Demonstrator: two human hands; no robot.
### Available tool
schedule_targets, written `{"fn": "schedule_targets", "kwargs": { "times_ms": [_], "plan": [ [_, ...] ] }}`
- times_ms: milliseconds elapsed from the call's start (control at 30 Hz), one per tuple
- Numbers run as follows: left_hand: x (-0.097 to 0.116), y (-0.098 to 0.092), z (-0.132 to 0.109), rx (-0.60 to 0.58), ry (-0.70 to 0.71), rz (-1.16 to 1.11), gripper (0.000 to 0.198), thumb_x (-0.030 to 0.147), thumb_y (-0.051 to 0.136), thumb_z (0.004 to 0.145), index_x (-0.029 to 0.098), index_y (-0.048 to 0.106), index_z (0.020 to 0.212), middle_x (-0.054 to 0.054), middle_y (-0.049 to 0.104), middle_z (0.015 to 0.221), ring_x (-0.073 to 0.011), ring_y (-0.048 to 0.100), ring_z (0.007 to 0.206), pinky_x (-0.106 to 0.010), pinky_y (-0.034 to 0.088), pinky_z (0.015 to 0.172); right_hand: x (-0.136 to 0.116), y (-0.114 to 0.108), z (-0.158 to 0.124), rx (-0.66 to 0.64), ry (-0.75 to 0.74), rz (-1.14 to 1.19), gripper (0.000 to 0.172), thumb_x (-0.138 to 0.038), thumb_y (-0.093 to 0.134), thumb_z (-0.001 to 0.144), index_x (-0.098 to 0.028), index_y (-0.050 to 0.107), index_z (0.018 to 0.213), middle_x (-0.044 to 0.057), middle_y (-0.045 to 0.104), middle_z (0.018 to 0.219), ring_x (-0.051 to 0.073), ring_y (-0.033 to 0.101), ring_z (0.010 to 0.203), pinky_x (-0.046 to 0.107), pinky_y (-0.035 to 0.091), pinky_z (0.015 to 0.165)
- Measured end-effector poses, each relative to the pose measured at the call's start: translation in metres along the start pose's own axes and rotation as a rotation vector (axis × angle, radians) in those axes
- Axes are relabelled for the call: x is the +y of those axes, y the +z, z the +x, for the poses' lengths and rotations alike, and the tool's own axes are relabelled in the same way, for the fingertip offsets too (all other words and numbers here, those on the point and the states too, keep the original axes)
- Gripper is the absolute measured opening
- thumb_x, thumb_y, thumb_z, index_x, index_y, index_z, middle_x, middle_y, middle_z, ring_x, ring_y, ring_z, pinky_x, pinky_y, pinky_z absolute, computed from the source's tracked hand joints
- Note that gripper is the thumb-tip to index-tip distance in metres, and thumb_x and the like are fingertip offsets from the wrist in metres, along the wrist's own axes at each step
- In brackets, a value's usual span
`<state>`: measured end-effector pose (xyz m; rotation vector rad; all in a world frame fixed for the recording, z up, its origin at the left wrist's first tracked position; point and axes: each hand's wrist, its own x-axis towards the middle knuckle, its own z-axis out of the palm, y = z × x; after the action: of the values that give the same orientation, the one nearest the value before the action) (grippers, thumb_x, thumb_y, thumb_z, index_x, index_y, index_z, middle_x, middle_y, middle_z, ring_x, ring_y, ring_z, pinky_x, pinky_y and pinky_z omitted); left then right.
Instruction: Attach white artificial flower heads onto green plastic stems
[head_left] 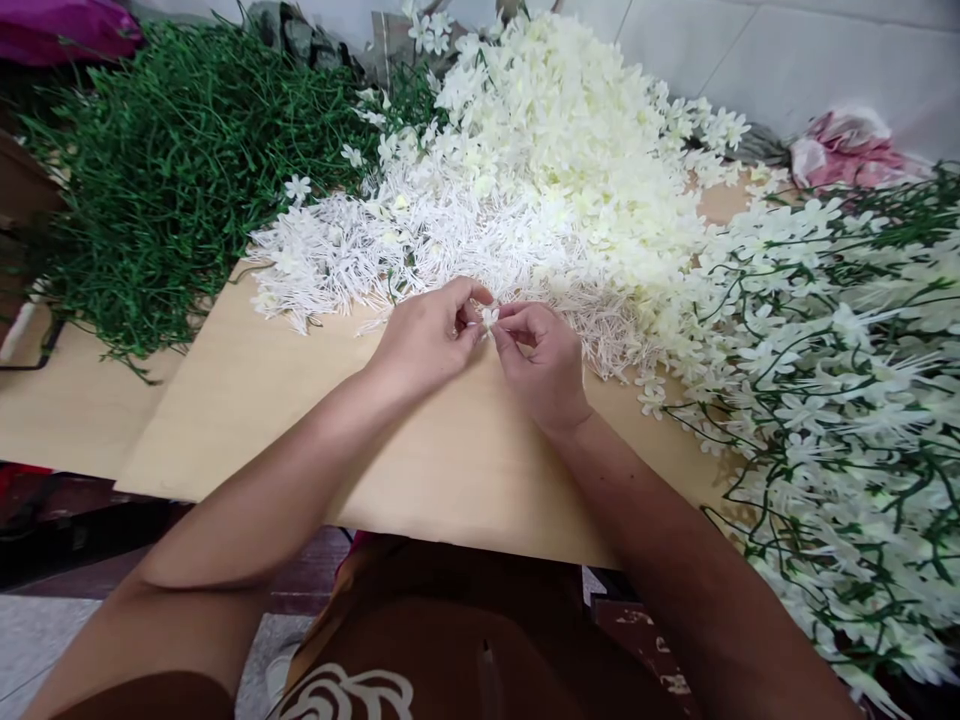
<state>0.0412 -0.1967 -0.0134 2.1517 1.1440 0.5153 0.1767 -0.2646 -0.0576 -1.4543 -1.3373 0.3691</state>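
Head view, the only feed I have, puts both bare hands near the middle of the frame, above a tan board (457, 470). I see the left hand (427, 338) with its thumb and fingers drawn narrow, the tips pinching a small white flower (489, 317). From the other side I see the right hand (547, 360), also narrow, thumb and fingertips closed at the flower's right edge; I cannot tell exactly which part each fingertip presses. The flower sits between the two hands at the centre of the frame. Just beyond them I have a heap of thin white strands (457, 235) spread over the board, meeting a tall pile of loose cream-white blossoms (577, 120) at the upper centre. Across the upper left I get a tangled mass of green stems (202, 160). Down the right side lie many white flowers on green stems (832, 420), crowded to the frame edge. At the upper right I make out a crumpled pink-and-white bag (847, 150), and in the upper left corner something magenta (64, 30). Brown clothing (450, 620) with a pale pattern fills the lower centre.
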Motion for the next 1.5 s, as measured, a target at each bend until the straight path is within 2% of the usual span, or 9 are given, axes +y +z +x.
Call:
{"fn": "schedule_targets", "kwargs": {
  "times_ms": [167,300,500,633,733,867,1000,1233,1500],
  "plan": [
    [0.001,0.003,-0.001,-0.035,0.063,0.022,0.031,0.018,0.058,0.078,0.024,0.064,0.107,0.001,0.069,0.080,-0.0151,0.060,0.070,-0.028,0.045,0.072,0.002,0.001,0.000,-0.031,0.048,0.053,0.009,-0.022,0.059,0.081,-0.021,0.057,0.072,0.004,0.067,0.082,0.016,0.066,0.080,0.031,0.054,0.073],
    [-0.014,-0.016,0.000,-0.118,0.050,-0.111,0.032,0.024,0.059,0.082,0.022,0.063,0.114,-0.001,0.069,0.085,-0.0157,0.062,0.077,-0.027,0.046,0.074,0.004,-0.004,0.003,-0.038,0.082,0.113,0.009,-0.024,0.061,0.079,-0.021,0.057,0.072,0.003,0.066,0.080,0.014,0.061,0.071,0.030,0.052,0.068],
    [-0.053,-0.065,0.009,0.255,-0.323,0.319,0.017,0.029,0.061,0.081,0.019,0.069,0.093,-0.006,0.068,0.088,-0.0226,0.061,0.085,-0.034,0.045,0.083,0.006,-0.005,0.007,-0.019,0.188,0.246,0.011,-0.025,0.066,0.073,-0.020,0.057,0.069,0.000,0.063,0.068,0.013,0.059,0.062,0.029,0.050,0.061],
    [-0.057,-0.056,0.025,0.158,-0.384,0.426,0.023,0.042,0.062,0.080,0.020,0.069,0.085,-0.008,0.068,0.086,-0.0280,0.062,0.089,-0.038,0.045,0.083,0.005,0.003,0.004,-0.062,0.224,0.306,0.012,-0.024,0.067,0.069,-0.020,0.057,0.067,-0.001,0.061,0.065,0.011,0.057,0.059,0.028,0.048,0.058],
    [-0.058,-0.045,0.035,0.147,-0.351,0.490,0.016,0.034,0.061,0.080,0.020,0.068,0.084,-0.008,0.070,0.090,-0.0283,0.063,0.094,-0.037,0.044,0.086,0.007,0.005,0.002,-0.079,0.229,0.339,0.013,-0.026,0.069,0.068,-0.020,0.057,0.067,-0.002,0.060,0.065,0.011,0.056,0.059,0.028,0.048,0.059],
    [-0.065,-0.051,0.037,0.250,-0.314,0.362,0.010,0.023,0.060,0.078,0.020,0.066,0.084,-0.006,0.070,0.085,-0.0247,0.063,0.089,-0.034,0.044,0.081,0.011,0.002,0.004,-0.074,0.251,0.387,0.014,-0.026,0.071,0.067,-0.019,0.059,0.068,-0.002,0.060,0.063,0.010,0.056,0.059,0.027,0.047,0.059],
    [-0.058,-0.058,0.026,0.365,-0.247,-0.039,0.015,0.013,0.054,0.079,0.016,0.062,0.091,-0.003,0.065,0.075,-0.0154,0.060,0.073,-0.029,0.044,0.072,0.007,-0.003,0.008,-0.057,0.281,0.485,0.016,-0.025,0.074,0.066,-0.019,0.060,0.070,-0.003,0.062,0.063,0.009,0.057,0.058,0.026,0.049,0.058],
    [-0.013,-0.018,-0.004,-0.036,-0.157,-0.546,0.010,0.021,0.064,0.071,0.012,0.062,0.074,0.001,0.058,0.064,-0.0091,0.050,0.061,-0.023,0.039,0.061,-0.004,-0.008,0.011,-0.102,0.380,0.684,0.032,-0.036,0.083,0.060,-0.021,0.063,0.080,-0.007,0.060,0.059,0.008,0.056,0.055,0.026,0.051,0.061],
    [-0.020,0.000,-0.010,-0.195,-0.192,-0.622,0.020,0.031,0.068,0.071,0.013,0.060,0.070,0.003,0.055,0.060,-0.0063,0.043,0.054,-0.020,0.032,0.052,0.002,-0.009,0.011,-0.261,0.514,0.769,0.037,-0.043,0.088,0.053,-0.020,0.063,0.068,-0.006,0.061,0.059,0.007,0.053,0.057,0.025,0.047,0.061]
  ]
}}
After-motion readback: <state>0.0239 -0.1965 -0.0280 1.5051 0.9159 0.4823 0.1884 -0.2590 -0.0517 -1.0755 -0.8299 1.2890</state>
